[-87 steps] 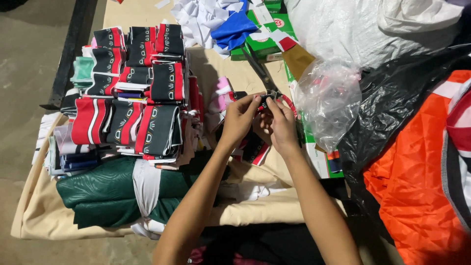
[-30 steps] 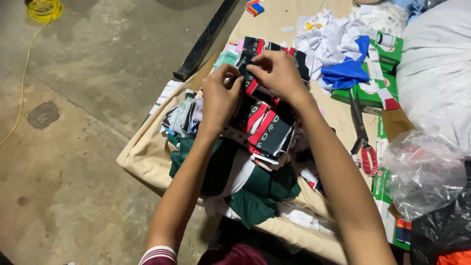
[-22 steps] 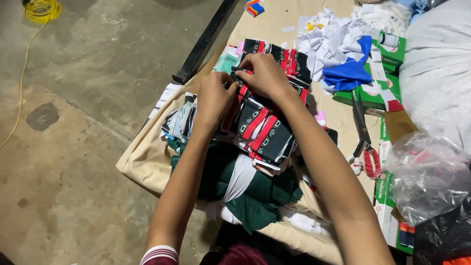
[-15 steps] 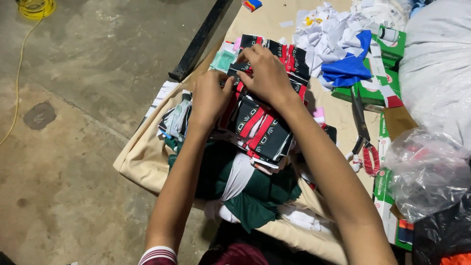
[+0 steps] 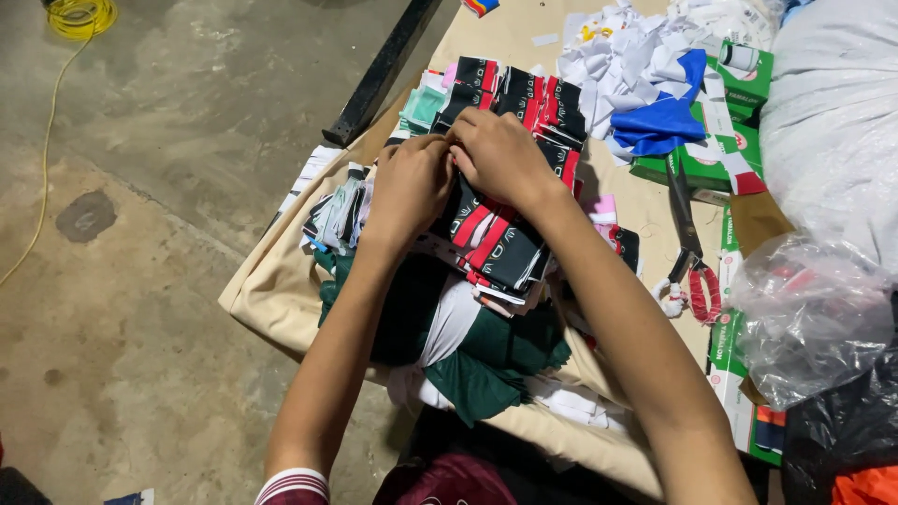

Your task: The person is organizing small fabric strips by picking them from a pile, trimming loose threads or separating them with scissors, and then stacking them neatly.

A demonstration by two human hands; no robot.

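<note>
While both forearms reach away from the person over the near edge of the tabletop [image 5: 281,290], a heap of dark green and white cloth [image 5: 486,360] lies nearest, spilling over the beige cover. Just beyond it sit the stacks of small black, red and white fabric pieces [image 5: 500,248], fanned out in rows toward the far side. On top of these stacks the left hand [image 5: 412,182] and the right hand [image 5: 500,159] rest close together, fingertips meeting; both are curled with fingers bent down onto the pieces, pinching at something between them, though what exactly is gripped is hidden by the knuckles. To the left of the left hand lies a thinner pile of pale and grey pieces [image 5: 337,210]. To the right, well apart from the hands, red-handled scissors [image 5: 692,252] lie on the tabletop beside green cardboard boxes [image 5: 720,159], with a clear plastic bag [image 5: 809,313] further right. Farther off, a blue cloth [image 5: 664,122] rests against a heap of white scraps [image 5: 622,56]. On the concrete floor at far left, a yellow cord [image 5: 79,17] is coiled.
</note>
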